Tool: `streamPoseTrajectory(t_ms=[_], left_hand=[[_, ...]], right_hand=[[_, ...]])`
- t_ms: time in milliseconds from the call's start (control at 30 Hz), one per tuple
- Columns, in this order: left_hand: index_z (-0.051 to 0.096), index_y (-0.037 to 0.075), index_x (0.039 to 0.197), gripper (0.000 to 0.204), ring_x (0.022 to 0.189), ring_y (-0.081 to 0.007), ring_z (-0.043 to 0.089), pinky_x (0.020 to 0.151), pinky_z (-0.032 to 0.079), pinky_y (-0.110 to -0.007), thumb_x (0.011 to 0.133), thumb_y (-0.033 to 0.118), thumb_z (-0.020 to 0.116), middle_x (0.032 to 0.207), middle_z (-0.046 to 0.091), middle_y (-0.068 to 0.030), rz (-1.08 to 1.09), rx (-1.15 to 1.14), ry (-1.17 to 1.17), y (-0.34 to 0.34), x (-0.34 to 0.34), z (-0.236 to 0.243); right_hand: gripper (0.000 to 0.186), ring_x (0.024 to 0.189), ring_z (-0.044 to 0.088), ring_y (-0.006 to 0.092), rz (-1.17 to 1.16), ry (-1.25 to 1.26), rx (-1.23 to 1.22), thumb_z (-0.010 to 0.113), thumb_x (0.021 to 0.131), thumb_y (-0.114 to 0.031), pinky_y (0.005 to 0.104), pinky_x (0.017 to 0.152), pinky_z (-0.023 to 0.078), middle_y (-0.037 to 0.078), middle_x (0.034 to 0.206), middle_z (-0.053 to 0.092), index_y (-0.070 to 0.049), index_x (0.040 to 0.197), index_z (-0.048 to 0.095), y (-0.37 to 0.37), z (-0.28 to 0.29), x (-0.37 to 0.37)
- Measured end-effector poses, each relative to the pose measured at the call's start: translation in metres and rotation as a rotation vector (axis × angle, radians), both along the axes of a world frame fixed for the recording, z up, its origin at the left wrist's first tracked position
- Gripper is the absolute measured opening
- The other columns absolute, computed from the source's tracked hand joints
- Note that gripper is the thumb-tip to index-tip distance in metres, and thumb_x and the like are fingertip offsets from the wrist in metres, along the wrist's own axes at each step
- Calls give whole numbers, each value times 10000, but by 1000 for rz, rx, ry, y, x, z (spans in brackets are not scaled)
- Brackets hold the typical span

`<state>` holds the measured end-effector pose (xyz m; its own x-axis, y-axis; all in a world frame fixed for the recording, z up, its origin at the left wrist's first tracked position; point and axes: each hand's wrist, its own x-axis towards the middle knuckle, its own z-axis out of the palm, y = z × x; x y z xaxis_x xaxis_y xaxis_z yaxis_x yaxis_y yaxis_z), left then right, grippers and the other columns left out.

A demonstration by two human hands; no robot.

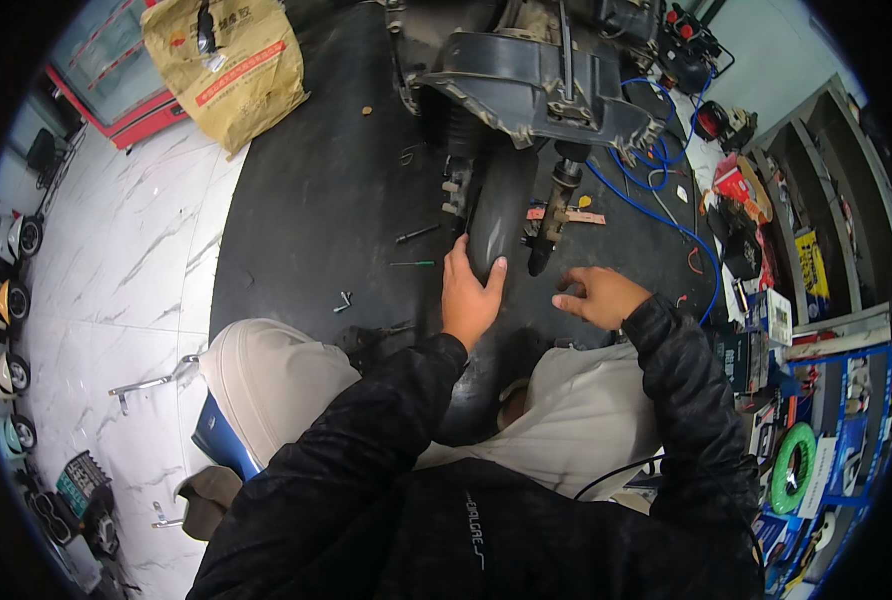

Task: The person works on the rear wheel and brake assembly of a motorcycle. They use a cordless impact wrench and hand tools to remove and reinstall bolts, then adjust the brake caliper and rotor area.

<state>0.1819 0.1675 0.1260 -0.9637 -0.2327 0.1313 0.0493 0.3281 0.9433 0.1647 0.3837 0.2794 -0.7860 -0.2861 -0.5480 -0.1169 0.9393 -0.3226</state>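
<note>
A black scooter tyre (496, 220) stands between two fork legs under the scooter's dark plastic front body (506, 85). My left hand (474, 295) lies against the near left side of the tyre, thumb spread from the stretched fingers. Right of the wheel, the dark lower end of a fork leg (556, 215) hangs beside the tyre. My right hand (604, 297) is just nearer to me than that leg, apart from it, fingers loosely bent and thumb separate. Nothing shows in it. A green-handled screwdriver (424, 263) and a dark bolt (418, 233) lie left of the wheel.
Small metal bolts (343, 301) lie on the black mat (306, 200). A blue air hose (681, 228) curves across the right side. Shelves (806, 210) and boxes (769, 318) line the right. A yellow sack (231, 75) sits at the far left, by a red-framed glass cabinet (116, 75).
</note>
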Motion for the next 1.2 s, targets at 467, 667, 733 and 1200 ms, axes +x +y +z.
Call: streamPoseTrajectory(t_ms=[467, 667, 733, 1200], left_hand=[[559, -84, 1417, 675, 1310, -471, 575, 1120, 461, -510, 1061, 486, 620, 1397, 604, -293, 177, 135, -108, 17, -25, 8], [579, -86, 1397, 624, 1307, -468, 583, 1130, 460, -492, 1068, 442, 624, 1390, 607, -295, 181, 179, -101, 19, -46, 27], [585, -90, 1395, 612, 1308, -467, 584, 1125, 465, -493, 1063, 422, 630, 1389, 611, -292, 171, 162, -68, 17, -49, 29], [560, -108, 1434, 650, 1357, -488, 545, 1156, 440, -502, 1073, 430, 596, 1455, 573, -313, 96, 212, -187, 7, -52, 40]], right_hand=[[654, 1024, 766, 381, -181, 189, -86, 682, 1035, -465, 453, 911, 580, 272, 1135, 772, 73, 1397, 596, -25, -49, -42], [671, 1120, 748, 346, -580, 240, -506, 670, 1057, -438, 401, 958, 569, 272, 1232, 748, 101, 1441, 563, -52, -76, -63], [667, 1103, 754, 333, -632, 244, -563, 672, 1059, -420, 391, 944, 574, 271, 1230, 749, 107, 1451, 553, -62, -79, -64], [668, 1101, 728, 491, -638, 498, -381, 715, 995, -518, 492, 950, 559, 368, 1121, 739, 118, 1194, 678, -97, -93, -60]])
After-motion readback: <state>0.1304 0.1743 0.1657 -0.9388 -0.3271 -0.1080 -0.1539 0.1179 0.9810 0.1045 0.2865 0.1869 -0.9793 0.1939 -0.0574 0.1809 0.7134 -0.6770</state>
